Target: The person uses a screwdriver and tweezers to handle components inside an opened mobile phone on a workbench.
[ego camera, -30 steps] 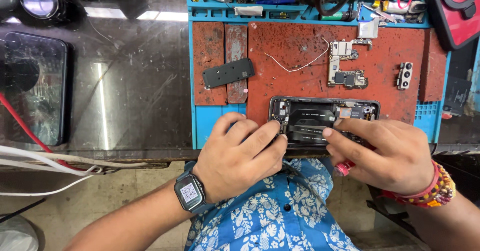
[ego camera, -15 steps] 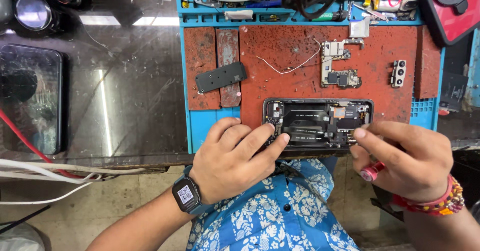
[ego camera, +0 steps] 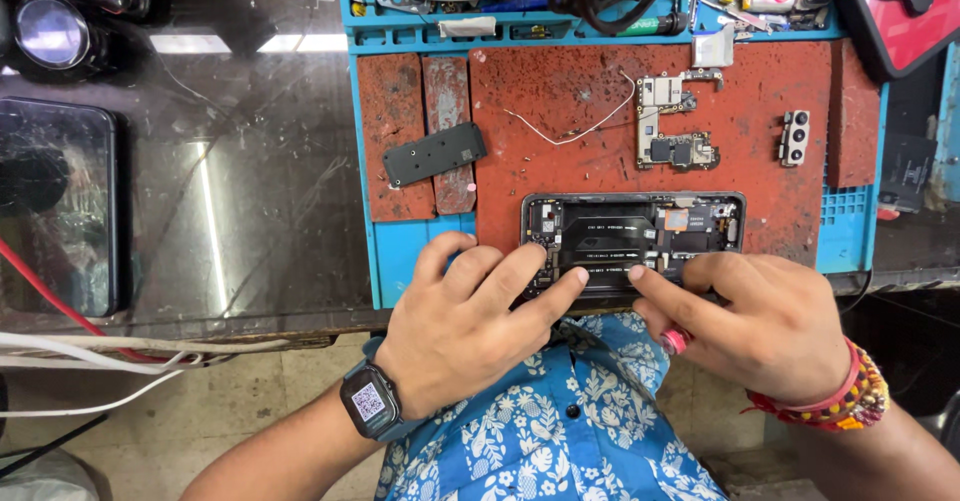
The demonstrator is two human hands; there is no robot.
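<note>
A dark glass worktop (ego camera: 230, 191) carried a blue repair mat (ego camera: 400, 251) with worn red pads (ego camera: 590, 91) across it. At the mat's near edge lay an opened phone (ego camera: 640, 236), back cover off, its dark inner parts showing, lying lengthwise just in front of the person. The left hand (ego camera: 470, 321), a smartwatch (ego camera: 368, 401) on its wrist, rested palm down with fingers spread over the phone's left end, the index fingertip pressing on the lower middle. The right hand (ego camera: 760, 321), wearing beaded bracelets (ego camera: 850, 401), lay on the phone's lower right edge with its index finger stretched toward the left one, the 2 fingertips nearly meeting; it was not clear whether it pinched anything. Farther back sat a black cover plate (ego camera: 433, 154), a bare circuit board (ego camera: 672, 121), a small camera module (ego camera: 796, 138) and a thin white wire (ego camera: 570, 133).
</note>
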